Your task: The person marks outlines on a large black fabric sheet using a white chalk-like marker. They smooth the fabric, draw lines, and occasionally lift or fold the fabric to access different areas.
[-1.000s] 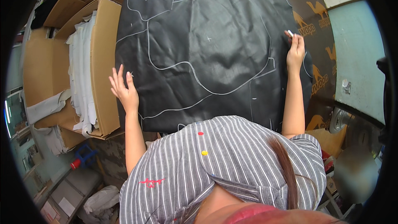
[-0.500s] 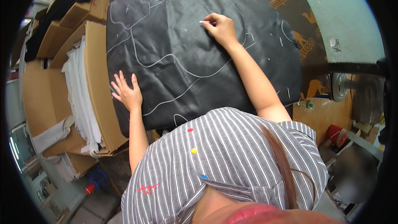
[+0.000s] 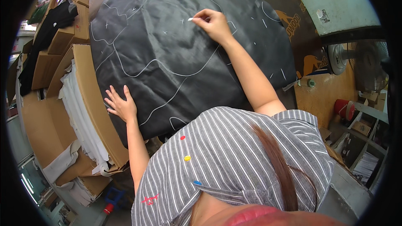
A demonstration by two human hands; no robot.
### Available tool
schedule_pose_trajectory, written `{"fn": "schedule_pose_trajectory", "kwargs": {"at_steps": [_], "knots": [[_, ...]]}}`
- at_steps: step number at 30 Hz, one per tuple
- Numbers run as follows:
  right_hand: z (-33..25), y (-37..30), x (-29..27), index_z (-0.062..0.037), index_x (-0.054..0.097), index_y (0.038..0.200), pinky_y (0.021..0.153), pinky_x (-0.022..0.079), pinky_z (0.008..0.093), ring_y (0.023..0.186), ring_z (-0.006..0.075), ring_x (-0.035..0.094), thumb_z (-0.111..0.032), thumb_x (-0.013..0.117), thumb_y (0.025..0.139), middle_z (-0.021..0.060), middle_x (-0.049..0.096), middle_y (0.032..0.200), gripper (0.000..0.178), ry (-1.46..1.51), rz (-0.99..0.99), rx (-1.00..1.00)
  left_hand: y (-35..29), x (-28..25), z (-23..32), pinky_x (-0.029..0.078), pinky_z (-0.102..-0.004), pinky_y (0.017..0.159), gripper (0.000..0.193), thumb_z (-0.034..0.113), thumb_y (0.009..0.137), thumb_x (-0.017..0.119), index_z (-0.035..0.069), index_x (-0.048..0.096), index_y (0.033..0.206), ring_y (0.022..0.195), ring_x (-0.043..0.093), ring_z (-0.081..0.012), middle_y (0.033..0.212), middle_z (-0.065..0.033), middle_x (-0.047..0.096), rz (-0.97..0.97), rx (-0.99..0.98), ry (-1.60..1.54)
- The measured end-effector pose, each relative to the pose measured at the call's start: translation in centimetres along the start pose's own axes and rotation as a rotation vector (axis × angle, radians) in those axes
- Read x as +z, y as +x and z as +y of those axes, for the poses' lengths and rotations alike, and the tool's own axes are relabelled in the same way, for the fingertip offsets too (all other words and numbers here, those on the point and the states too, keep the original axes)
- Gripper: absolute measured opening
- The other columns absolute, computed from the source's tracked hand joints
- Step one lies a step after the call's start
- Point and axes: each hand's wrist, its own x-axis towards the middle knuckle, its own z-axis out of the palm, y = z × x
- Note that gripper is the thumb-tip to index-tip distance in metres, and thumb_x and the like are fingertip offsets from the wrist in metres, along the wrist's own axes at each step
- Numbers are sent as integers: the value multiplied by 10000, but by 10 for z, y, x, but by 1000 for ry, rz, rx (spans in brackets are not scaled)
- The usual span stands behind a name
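A large sheet of black leather-like material (image 3: 197, 58) lies spread before me, drawn over with pale curved outlines and several small crosses. My right hand (image 3: 213, 24) is over its far middle, pinching a short white stick of chalk (image 3: 190, 19) between thumb and fingers. Just left of the chalk's tip is a small pale cross, and another cross lies a little nearer to me. My left hand (image 3: 122, 104) rests flat on the sheet's near left edge with its fingers spread, holding nothing.
An open cardboard box (image 3: 90, 96) with stacked whitish sheets stands against the left side. Black cloth (image 3: 48, 42) hangs over boxes farther back. On the right are brown printed board (image 3: 303, 33), a fan (image 3: 364, 58) and a red container (image 3: 344, 109).
My right hand has lifted or drawn back slightly, and a small cross now shows beside the chalk tip. The left hand stays spread on the sheet. The whole view has shifted.
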Motion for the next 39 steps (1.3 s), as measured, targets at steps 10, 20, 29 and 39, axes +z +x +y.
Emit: {"fn": "schedule_pose_trajectory", "kwargs": {"at_steps": [10,20,29,39], "knots": [[87,16,-121,-63,596,1133,1120,328,457,1200,268,609,-341,418,1064,58,685,1286,336,-569,257,-204,45,16,20,85,-656,1178,774,668,977,416,200,308,1584,1521,157,-420,1651,-141,242,-39,79,20],[139,175,-120,-112,619,1088,867,468,515,998,421,625,-350,438,1054,153,704,1041,302,-646,404,-269,230,75,98,94,-655,1184,857,766,926,366,225,301,1587,1527,157,-404,1659,-111,233,-43,152,33],[149,274,-110,-120,600,1080,843,474,551,966,484,630,-400,427,1048,238,697,979,330,-771,445,-154,329,109,151,86,-640,1195,877,774,901,414,212,348,1570,1526,174,-393,1652,-107,257,-31,190,-34],[83,210,-62,-69,722,1042,756,526,341,804,223,705,-374,638,971,72,740,885,325,-431,357,-332,282,54,90,336,-399,1156,633,350,1001,603,-15,419,1484,1407,447,-332,1495,-249,472,199,199,-849]]}}
